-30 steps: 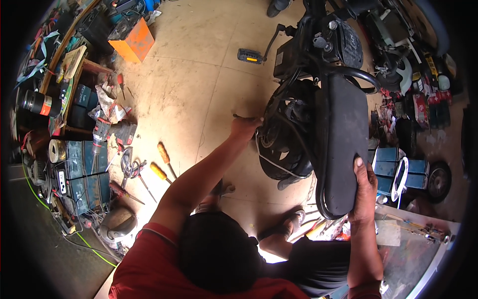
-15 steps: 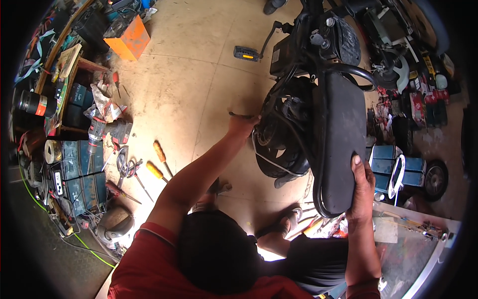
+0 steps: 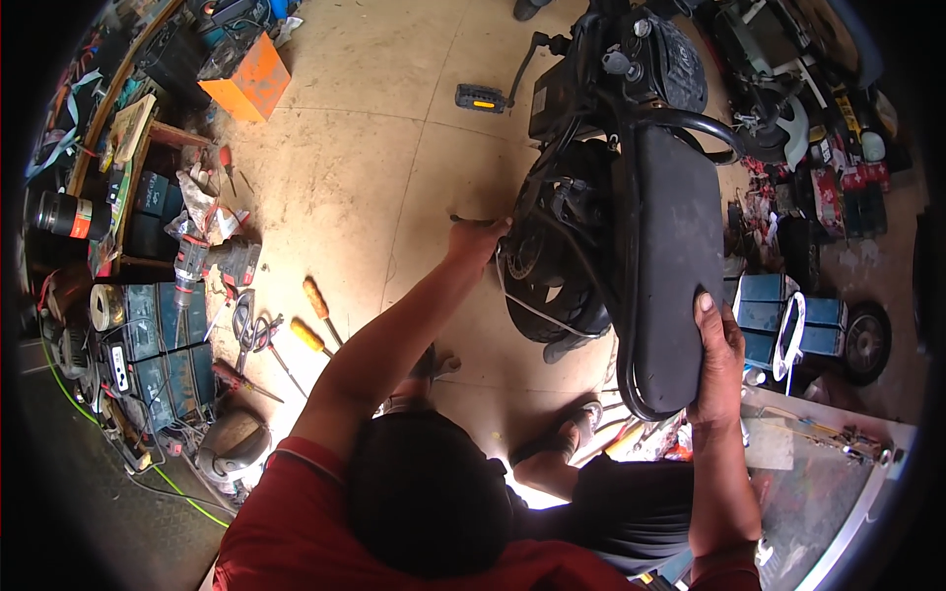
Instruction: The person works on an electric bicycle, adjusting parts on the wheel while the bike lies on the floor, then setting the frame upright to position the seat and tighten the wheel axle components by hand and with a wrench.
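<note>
A black two-wheeler with a pedal stands in front of me, its long black seat [image 3: 674, 266] pointing toward me. My right hand [image 3: 719, 360] grips the seat's right edge near its rear end, thumb on top. On the left side, my left hand [image 3: 477, 239] is closed beside the rear wheel [image 3: 557, 300]. A slim dark tool [image 3: 456, 218] pokes out of that fist; its working end is hidden. Near the hand a thin pale rod or cable [image 3: 537, 317] bends around the wheel. The pedal [image 3: 480, 98] sticks out farther ahead, and a key [image 3: 619, 65] sits beyond the seat.
On the floor at left lie screwdrivers [image 3: 313, 337], scissors [image 3: 252, 330] and a cordless drill [image 3: 212, 264]. An orange box [image 3: 246, 79] stands at the far left. Blue battery blocks [image 3: 769, 315], a small wheel [image 3: 865, 342] and a glass-topped case [image 3: 818, 502] are at right.
The two-wheeler and its seat have shifted slightly away from me, and my right hand has gone with the seat. My left hand stays beside the rear wheel.
</note>
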